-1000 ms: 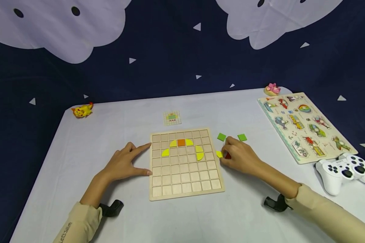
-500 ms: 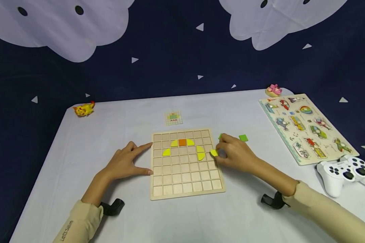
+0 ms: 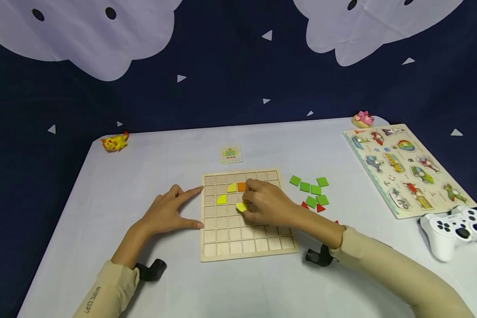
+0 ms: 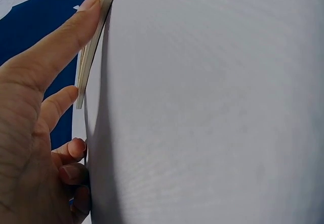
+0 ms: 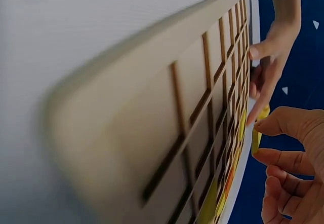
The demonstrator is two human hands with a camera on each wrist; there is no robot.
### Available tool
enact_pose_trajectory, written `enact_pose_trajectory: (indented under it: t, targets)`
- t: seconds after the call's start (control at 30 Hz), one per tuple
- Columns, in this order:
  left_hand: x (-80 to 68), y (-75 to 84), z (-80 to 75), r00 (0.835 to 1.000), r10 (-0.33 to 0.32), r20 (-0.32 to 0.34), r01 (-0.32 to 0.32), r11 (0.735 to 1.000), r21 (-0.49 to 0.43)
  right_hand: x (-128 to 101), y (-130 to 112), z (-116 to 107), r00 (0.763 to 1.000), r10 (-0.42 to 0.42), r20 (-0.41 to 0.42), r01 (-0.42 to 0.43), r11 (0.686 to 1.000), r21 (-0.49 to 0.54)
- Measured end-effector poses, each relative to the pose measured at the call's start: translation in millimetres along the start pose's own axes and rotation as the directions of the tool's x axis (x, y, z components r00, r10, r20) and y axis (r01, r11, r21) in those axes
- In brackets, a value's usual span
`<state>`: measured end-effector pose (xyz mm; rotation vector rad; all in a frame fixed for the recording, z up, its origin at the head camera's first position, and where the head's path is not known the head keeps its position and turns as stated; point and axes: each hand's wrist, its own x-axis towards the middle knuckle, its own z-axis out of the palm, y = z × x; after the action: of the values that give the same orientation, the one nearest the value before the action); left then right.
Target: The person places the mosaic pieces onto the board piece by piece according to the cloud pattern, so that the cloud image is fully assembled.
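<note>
Fingers of the right hand [image 3: 268, 204] are curled together, and a yellow piece [image 3: 241, 206] is pinched at their tips, over the middle cells of the wooden grid board [image 3: 244, 240]. In the right wrist view the same yellow piece [image 5: 256, 135] is seen clamped between thumb and forefinger, very close above the board surface; whether it touches a cell cannot be told. The left hand [image 3: 168, 213] is laid flat on the white table [image 3: 143, 168] at the left edge of the board, its fingers spread apart and nearly straight, and nothing is held by it; the forefinger and the thumb are pressed against the board's left edge [image 4: 93, 46]. On the board, near its far edge, two yellow quarter-circles [image 3: 221, 199] and an orange square [image 3: 241, 186] are already seated in cells, partly hidden by the right hand. To the right of the board several green squares [image 3: 311, 191] are scattered on the table, with a few red triangles [image 3: 320, 208] beside them. Behind the board a small pattern card [image 3: 231, 154] is placed. Further right of the board a picture puzzle [image 3: 405, 170] is lying, and a white game controller [image 3: 457, 229] is found near it. Far left of the board, at the table corner, a small yellow toy [image 3: 114, 142] is seen.
</note>
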<state>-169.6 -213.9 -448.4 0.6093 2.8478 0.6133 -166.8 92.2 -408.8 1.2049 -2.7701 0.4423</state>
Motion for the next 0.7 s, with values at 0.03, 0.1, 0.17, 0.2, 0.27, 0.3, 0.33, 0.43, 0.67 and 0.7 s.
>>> enact_pose_trajectory:
  t: [0.03,0.1,0.17,0.2,0.27,0.3,0.33,0.43,0.67,0.7]
  targets:
    - [0.1,0.1,-0.3,1.0,0.001,-0.001,-0.001,1.0,0.001,4,-2,2,1.0,-0.012,0.003,0.012,1.0,0.001]
    - [0.4,-0.3,-0.4,1.0,0.002,0.0,-0.002,1.0,0.002,12,-5,5,0.999,-0.032,0.013,0.032,0.999,0.005]
    - [0.9,-0.7,-0.3,1.0,0.001,0.003,-0.001,1.0,0.001,18,-8,9,0.998,-0.05,0.027,0.05,0.999,0.005]
    - [1.0,-0.9,-0.1,1.0,0.001,0.005,-0.001,1.0,0.001,21,-9,11,0.998,-0.059,0.035,0.059,0.998,0.004]
    - [1.5,-1.3,0.5,1.0,0.002,0.009,-0.002,1.0,-0.001,26,-11,14,0.997,-0.063,0.05,0.063,0.998,0.003]
    - [1.6,-1.4,0.7,1.0,0.002,0.009,-0.002,1.0,-0.003,29,-12,16,0.996,-0.063,0.056,0.064,0.998,0.0]
    - [1.8,-1.5,0.9,1.0,0.003,0.009,-0.003,1.0,-0.003,31,-13,17,0.996,-0.063,0.061,0.063,0.998,-0.002]
    - [2.0,-1.8,1.2,1.0,0.005,0.007,-0.005,1.0,-0.003,35,-16,22,0.996,-0.055,0.066,0.056,0.998,-0.007]
    - [1.1,-2.2,-0.2,1.0,0.004,0.001,-0.004,1.0,-0.001,35,-22,30,0.998,-0.044,0.036,0.043,0.999,0.011]
    - [0.9,-2.5,-0.4,1.0,0.004,0.001,-0.004,1.0,-0.001,35,-23,31,0.999,-0.041,0.031,0.041,0.999,0.012]
